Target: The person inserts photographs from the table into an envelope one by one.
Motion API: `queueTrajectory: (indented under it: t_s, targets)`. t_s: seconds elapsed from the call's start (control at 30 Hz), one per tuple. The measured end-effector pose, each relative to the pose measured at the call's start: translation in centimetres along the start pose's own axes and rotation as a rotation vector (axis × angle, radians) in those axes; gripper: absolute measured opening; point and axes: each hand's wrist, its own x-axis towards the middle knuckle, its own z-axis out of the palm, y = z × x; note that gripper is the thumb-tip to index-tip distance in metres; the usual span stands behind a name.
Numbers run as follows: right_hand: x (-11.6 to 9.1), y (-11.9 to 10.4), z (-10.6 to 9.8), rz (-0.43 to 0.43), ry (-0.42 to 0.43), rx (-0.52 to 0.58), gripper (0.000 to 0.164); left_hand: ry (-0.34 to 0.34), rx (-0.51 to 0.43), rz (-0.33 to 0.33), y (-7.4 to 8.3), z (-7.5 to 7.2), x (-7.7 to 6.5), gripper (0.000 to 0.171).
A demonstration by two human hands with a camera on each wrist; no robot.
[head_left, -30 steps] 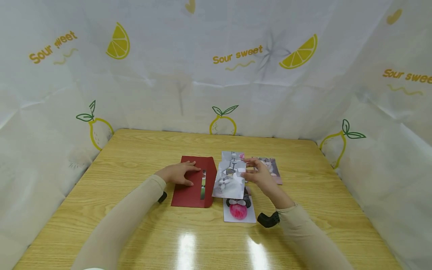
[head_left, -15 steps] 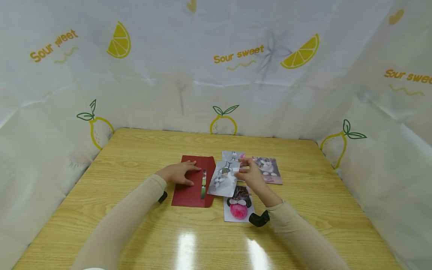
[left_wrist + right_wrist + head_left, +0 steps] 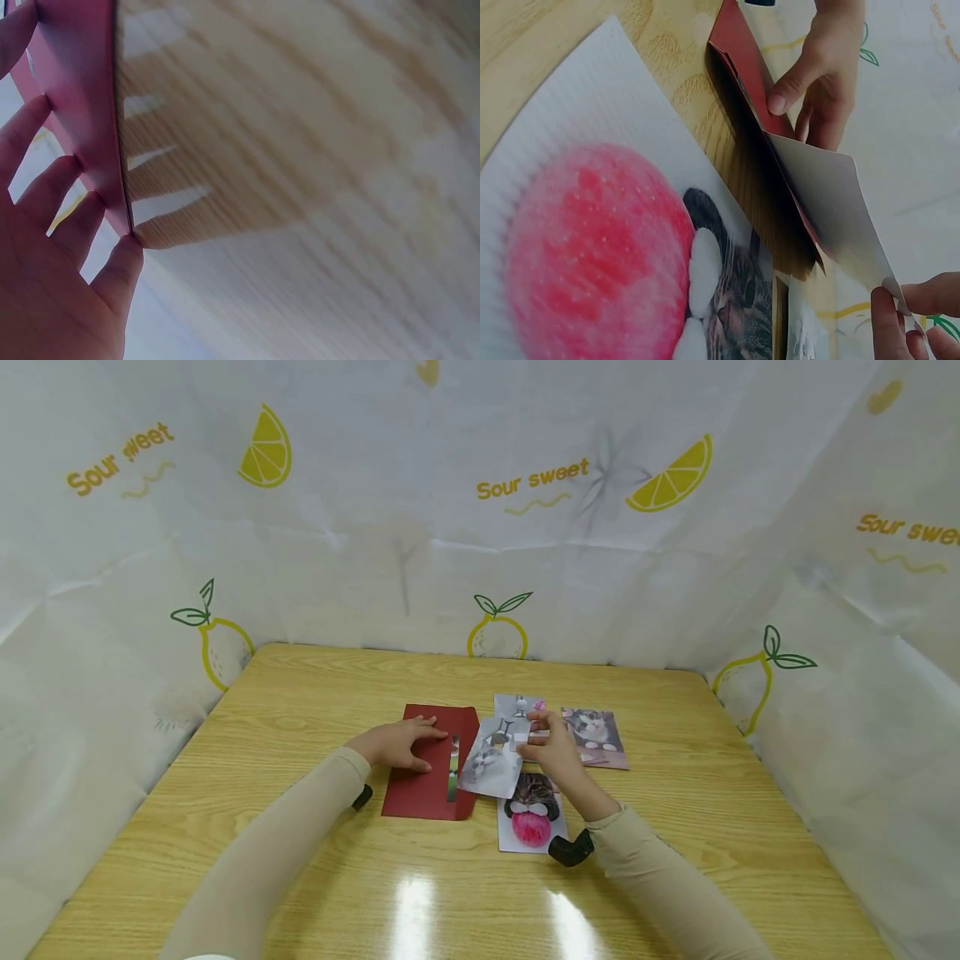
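Observation:
A red envelope (image 3: 423, 797) lies flat on the table, with a narrow strip of green picture (image 3: 452, 785) showing near its right side. My left hand (image 3: 396, 747) rests on the envelope with fingers spread; in the left wrist view its fingertips (image 3: 88, 202) touch the red paper. Between thumb and fingers my right hand (image 3: 557, 753) pinches the right edge of a cat photo card (image 3: 487, 768). That card is tilted, and its left end overlaps the envelope's right flap side. From the right wrist view, the card's pale back (image 3: 829, 191) reaches the envelope's edge.
Nearest the front lies a card with a cat and pink ball (image 3: 531, 831). Another grey card (image 3: 513, 703) sits partly hidden behind the held one. A kitten card (image 3: 600, 739) lies to the right. A printed white curtain (image 3: 337, 568) surrounds the wooden table (image 3: 337, 877).
My right hand has moved left with the photo card, bringing its left end over the envelope's right side and uncovering more of the pink-ball card. The left hand stays in place.

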Motion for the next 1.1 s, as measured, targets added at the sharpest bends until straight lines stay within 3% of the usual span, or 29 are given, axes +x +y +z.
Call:
queueTrajectory:
  t_s: [0.3,1.1]
  targets:
    - [0.2,0.5,0.6,-0.013,-0.033,-0.015,0.054,-0.009,-0.011,-0.014,0.1,-0.1,-0.1,0.065]
    - [0.5,0.4,2.3,0.082,-0.094,-0.020,0.053,-0.011,0.001,-0.021,0.0,0.0,0.0,0.065]
